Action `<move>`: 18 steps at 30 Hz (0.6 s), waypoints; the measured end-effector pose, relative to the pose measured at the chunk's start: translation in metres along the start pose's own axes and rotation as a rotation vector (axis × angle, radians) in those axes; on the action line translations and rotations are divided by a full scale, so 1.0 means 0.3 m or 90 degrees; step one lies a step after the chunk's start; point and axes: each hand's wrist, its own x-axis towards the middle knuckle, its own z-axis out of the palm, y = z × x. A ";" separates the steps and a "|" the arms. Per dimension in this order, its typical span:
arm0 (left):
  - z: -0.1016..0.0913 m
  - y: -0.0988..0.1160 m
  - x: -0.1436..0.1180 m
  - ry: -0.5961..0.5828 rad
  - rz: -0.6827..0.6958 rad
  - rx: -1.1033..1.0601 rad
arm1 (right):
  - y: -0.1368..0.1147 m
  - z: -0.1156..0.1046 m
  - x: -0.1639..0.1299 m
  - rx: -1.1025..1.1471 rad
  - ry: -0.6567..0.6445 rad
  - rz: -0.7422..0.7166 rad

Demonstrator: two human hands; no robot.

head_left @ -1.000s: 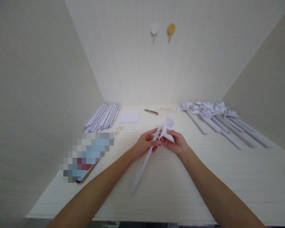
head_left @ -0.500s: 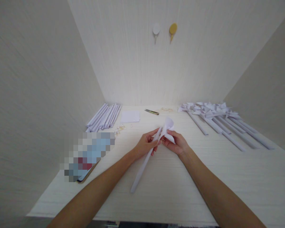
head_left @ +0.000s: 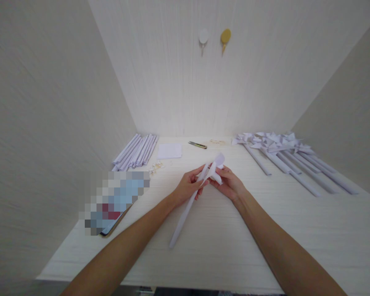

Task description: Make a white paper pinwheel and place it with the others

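Note:
Over the middle of the white table, my left hand (head_left: 189,188) is closed around the upper part of a rolled white paper stick (head_left: 182,224). The stick slants down toward the near edge. My right hand (head_left: 226,183) pinches a white paper pinwheel (head_left: 216,169) with curled blades, held against the stick's top end. Stick and pinwheel touch or nearly touch; the exact joint is hidden by my fingers. Finished-looking paper pinwheels (head_left: 271,142) on rolled sticks lie in a pile at the right.
At the left lie a bundle of rolled paper sticks (head_left: 135,152) and a blurred-out phone (head_left: 117,220). Paper squares (head_left: 169,150), small thread snips (head_left: 197,145), small white-tipped pieces (head_left: 156,167) and rubber bands (head_left: 217,142) sit toward the back wall.
The pinwheel has shifted slightly left, closer over the stick's top, and its blades look more folded in. My right hand moved with it; my left hand stays nearly still.

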 end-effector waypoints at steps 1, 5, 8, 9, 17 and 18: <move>-0.001 0.000 0.000 -0.001 0.000 0.003 | 0.000 0.000 0.000 -0.002 -0.004 -0.001; -0.002 0.000 0.001 0.000 0.004 0.006 | 0.000 0.000 0.002 0.000 -0.004 0.006; -0.002 0.000 0.001 0.002 0.003 0.016 | 0.001 -0.001 0.003 0.005 0.006 0.014; -0.002 0.001 0.001 0.006 0.000 0.021 | 0.002 -0.002 0.005 0.007 0.009 0.016; -0.008 -0.008 0.009 0.027 -0.002 0.045 | 0.015 -0.015 0.021 0.000 0.019 -0.008; -0.009 -0.009 0.011 0.028 -0.002 0.046 | 0.017 -0.016 0.022 -0.005 0.019 -0.011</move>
